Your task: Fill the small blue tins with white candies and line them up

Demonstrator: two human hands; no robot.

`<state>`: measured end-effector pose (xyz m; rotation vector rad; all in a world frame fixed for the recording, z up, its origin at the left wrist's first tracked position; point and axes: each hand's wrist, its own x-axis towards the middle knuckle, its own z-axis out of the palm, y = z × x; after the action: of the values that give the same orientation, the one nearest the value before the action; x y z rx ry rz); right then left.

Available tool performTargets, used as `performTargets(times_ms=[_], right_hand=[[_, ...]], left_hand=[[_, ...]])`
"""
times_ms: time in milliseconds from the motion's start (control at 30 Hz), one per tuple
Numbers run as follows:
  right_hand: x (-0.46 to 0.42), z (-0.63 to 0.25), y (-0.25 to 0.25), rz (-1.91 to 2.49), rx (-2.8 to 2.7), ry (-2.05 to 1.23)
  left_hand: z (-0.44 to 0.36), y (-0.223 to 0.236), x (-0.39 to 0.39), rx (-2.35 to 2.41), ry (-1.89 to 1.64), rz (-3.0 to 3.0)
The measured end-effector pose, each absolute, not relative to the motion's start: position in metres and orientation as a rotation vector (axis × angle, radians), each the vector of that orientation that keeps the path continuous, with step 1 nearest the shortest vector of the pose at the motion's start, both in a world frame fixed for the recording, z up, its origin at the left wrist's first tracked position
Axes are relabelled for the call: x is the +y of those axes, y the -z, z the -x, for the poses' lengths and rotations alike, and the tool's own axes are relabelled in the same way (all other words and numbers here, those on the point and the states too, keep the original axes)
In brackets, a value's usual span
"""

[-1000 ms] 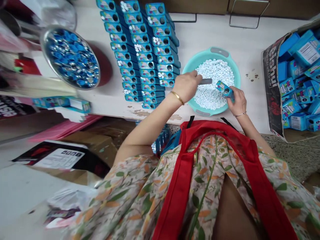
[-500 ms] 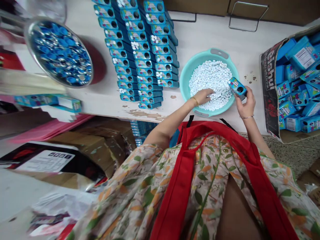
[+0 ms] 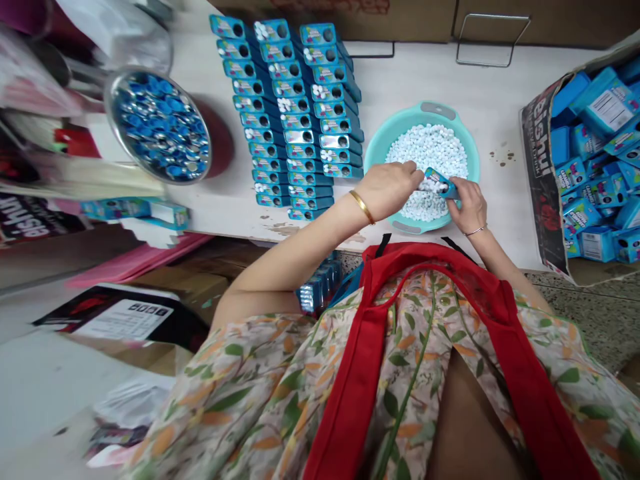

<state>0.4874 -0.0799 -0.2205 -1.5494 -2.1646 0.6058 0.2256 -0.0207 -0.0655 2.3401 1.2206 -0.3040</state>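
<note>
My right hand (image 3: 470, 205) grips a small blue candy box (image 3: 438, 181) over the bowl, tilted toward the left. White candies lie at the box's opening. My left hand (image 3: 395, 187), a gold bangle at its wrist, is closed beside the box's left end. White candies show at its fingertips, but the inside of that hand is hidden. Beneath both hands stands a turquoise bowl (image 3: 373, 150) of small white candies (image 3: 433, 141).
Rows of upright blue boxes (image 3: 300, 137) stand left of the bowl, some with candies on top. Farther left is a steel container (image 3: 113, 110) of blue and silver caps. A carton (image 3: 537, 167) of blue boxes stands at right. A wire handle (image 3: 493, 65) lies behind.
My left hand has risen out of the candies to the box. My right hand has brought the box left, over the bowl, and tilted it. The view has shifted slightly.
</note>
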Motion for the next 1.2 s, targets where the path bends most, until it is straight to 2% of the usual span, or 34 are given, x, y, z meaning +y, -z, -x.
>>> performTargets(times_ms=[167,300,467,567,700,833,1000,1200], right_hand=[[-0.082,-0.485,0.224,1.535,-2.150,-0.638],[-0.084,-0.490,0.227,1.562,-2.121,-0.657],[-0.084,-0.499,0.223,1.622,-2.083,-0.695],[-0.083,-0.508,0.217,1.653,-2.039,-0.688],[-0.080,-0.522,0.209,1.706,-1.976,-0.650],[-0.078,-0.533,0.207,1.721,-1.921,-0.648],[-0.079,-0.538,0.210,1.754,-1.869,-0.634],[-0.083,-0.526,0.219,1.677,-1.972,-0.635]], left_hand=[[-0.254,0.033,-0.030,1.351,0.392,-2.336],[-0.250,0.044,-0.032,1.274,0.265,-2.321],[-0.206,0.112,-0.014,1.423,0.104,-2.174],[-0.191,0.171,-0.007,1.516,0.220,-2.011],[-0.219,0.233,-0.017,1.366,0.387,-1.921],[-0.260,0.259,-0.032,1.230,0.218,-1.837],[-0.241,0.249,-0.037,1.099,0.015,-1.793],[-0.190,0.174,-0.030,1.051,-0.131,-1.962]])
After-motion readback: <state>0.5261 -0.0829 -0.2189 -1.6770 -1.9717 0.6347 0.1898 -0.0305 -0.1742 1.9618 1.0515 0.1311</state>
